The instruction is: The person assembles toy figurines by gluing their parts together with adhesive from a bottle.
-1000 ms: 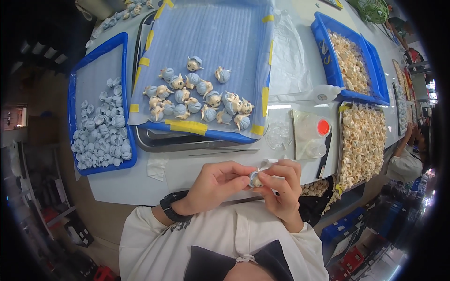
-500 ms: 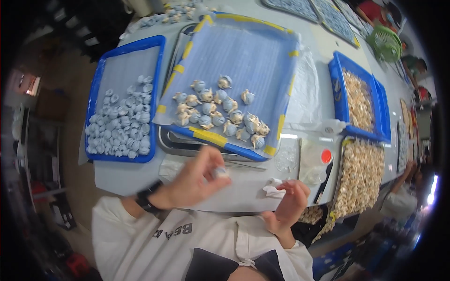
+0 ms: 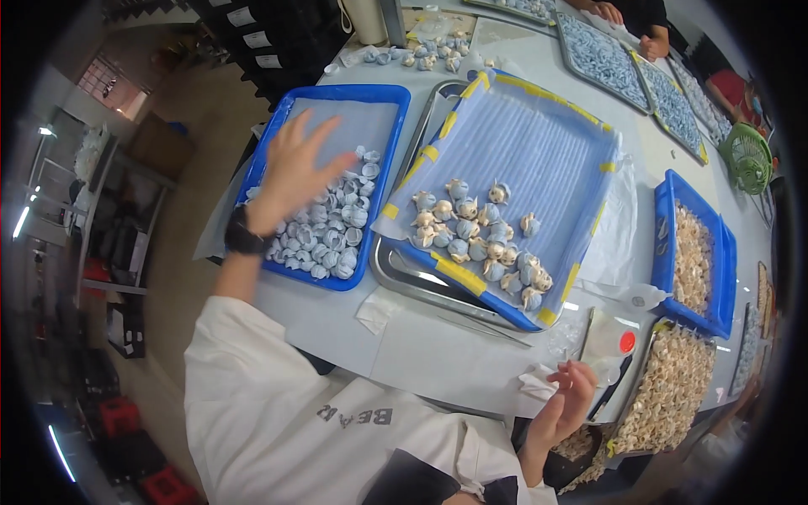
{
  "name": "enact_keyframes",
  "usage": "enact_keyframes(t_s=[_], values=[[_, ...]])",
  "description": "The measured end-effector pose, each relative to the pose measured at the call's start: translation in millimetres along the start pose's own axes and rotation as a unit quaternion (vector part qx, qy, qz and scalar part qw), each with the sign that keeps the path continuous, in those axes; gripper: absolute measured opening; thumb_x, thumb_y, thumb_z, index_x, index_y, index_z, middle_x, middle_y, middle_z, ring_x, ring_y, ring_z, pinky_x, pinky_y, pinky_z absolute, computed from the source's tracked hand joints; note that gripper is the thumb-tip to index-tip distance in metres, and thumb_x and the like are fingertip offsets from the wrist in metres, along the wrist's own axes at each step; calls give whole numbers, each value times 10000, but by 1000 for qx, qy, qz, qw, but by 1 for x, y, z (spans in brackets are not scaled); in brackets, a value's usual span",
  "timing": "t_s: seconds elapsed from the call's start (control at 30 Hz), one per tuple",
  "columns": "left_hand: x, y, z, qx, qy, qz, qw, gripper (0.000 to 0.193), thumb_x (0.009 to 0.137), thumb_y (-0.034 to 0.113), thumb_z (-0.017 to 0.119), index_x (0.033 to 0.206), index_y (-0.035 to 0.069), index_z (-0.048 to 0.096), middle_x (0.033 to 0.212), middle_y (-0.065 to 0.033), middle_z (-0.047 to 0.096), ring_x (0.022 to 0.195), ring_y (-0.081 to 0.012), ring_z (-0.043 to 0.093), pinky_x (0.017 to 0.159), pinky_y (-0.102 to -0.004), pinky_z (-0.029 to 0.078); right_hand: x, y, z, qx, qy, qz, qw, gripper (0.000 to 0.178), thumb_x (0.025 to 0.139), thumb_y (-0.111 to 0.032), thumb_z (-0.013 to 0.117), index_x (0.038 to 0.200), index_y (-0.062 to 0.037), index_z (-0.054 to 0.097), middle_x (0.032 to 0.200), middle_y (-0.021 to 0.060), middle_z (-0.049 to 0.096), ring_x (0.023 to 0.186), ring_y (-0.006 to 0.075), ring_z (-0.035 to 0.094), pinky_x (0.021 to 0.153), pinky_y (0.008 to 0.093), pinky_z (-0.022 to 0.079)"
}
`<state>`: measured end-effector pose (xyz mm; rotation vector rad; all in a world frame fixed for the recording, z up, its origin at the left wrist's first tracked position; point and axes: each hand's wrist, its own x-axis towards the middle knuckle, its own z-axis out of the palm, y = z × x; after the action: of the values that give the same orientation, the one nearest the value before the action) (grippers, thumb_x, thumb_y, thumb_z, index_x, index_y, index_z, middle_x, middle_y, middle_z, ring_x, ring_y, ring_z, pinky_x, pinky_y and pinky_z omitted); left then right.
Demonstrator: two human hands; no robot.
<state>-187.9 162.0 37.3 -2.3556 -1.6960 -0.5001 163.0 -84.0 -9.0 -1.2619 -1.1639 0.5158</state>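
Observation:
My left hand (image 3: 299, 172), fingers spread and slightly blurred, is over the blue tray (image 3: 396, 139) at the left. No object shows in it. Light-blue hollow half-shells (image 3: 324, 240) are heaped in that tray, partly behind my hand and wrist. My right hand (image 3: 562, 404) hovers by the table's front edge, near a crumpled white tissue (image 3: 539, 384). Its fingers are bent and apart from the thumb, with nothing visible between them. Between the hands, farther back, a lined tray with yellow tape (image 3: 539, 151) bears several round blue-and-cream pieces (image 3: 480, 229).
Thin metal tweezers (image 3: 488, 329) lie before the lined tray. At right are a white squeeze bottle (image 3: 640, 295), a red round lid (image 3: 627, 342), a blue bin (image 3: 662, 252) of cream pieces, and another cream heap (image 3: 669, 379). A co-worker's hand (image 3: 608, 12) is at the far side.
My left hand has gone from the table front to over the left tray and spread its fingers. The small blue-and-white piece it pinched no longer shows. The view has turned left.

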Motion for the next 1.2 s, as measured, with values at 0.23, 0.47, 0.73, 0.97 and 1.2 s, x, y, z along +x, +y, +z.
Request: enact_keyframes(t_s=[0.23,0.47,0.73,0.97,1.2], values=[[-11,-39,23,-64,-174,-159,970,866,735,617,515,1349,80,225,1270,-206,292,1187,-357,302,958,-482,259,2,8,-3,-46,-8,-29,999,268,853,-234,495,956,13,515,968,156,482,877,231,475,683,287,432],[-4,-43,34,-165,-175,-157,958,702,725,509,620,1197,43,392,1111,-174,390,1067,-296,409,886,-358,363,4,3,-6,-42,44,22,998,248,850,-231,494,899,9,532,918,149,498,831,229,481,702,299,419],[20,-13,43,-310,-179,-26,933,415,803,342,587,1128,106,482,1002,-123,441,996,-243,434,867,-331,363,5,5,-4,-50,6,11,999,169,816,-145,502,862,13,542,845,127,517,797,226,489,698,301,403],[34,1,42,-277,-235,70,929,308,754,239,614,1003,87,515,980,-101,472,987,-244,435,864,-320,349,6,4,-4,-45,-22,13,999,158,839,-126,495,838,22,552,834,116,511,774,188,496,690,260,405],[36,5,38,-334,-277,78,898,216,741,159,598,894,60,482,910,-89,511,882,-225,495,787,-307,395,7,3,-4,-45,-23,18,999,97,781,-48,528,837,18,572,792,126,543,716,204,516,642,270,404]])
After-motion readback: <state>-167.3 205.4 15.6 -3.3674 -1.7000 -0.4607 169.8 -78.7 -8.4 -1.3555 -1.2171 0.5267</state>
